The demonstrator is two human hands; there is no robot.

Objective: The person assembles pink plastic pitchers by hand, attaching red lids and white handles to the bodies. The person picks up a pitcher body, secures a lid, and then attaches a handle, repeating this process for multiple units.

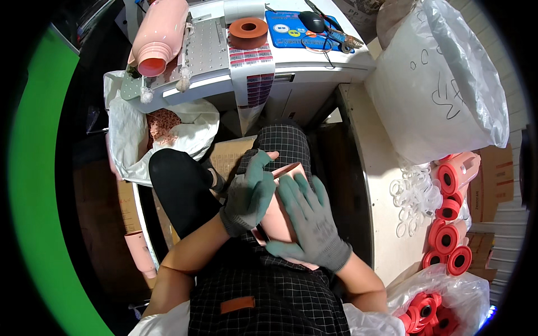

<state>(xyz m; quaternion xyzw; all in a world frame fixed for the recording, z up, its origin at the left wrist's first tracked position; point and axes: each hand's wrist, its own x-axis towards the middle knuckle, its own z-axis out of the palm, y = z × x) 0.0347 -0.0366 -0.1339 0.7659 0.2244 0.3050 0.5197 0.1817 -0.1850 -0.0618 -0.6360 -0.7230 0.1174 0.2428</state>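
Note:
A pale pink plastic bottle (274,220) lies slantwise across my lap, partly covered by my hands. My right hand (309,221), in a grey glove with green-coated fingers, holds it from above, with the fingers laid along its upper part and the thumb spread lower down. My left hand (247,196), gloved alike, is closed at the bottle's left side. One bare or pinkish tip sticks out past the glove at the top. Whatever the left fingers hold is hidden. Under my hands is a dark checked apron (263,288).
On the white machine ahead rest another pink bottle (158,42), a brown tape roll (248,33) and a blue mat (280,37). Pink shavings (162,126) fill a white bag (131,148). Rightward are a large white sack (431,95), clear rings (412,196) and red-and-black round parts (446,238).

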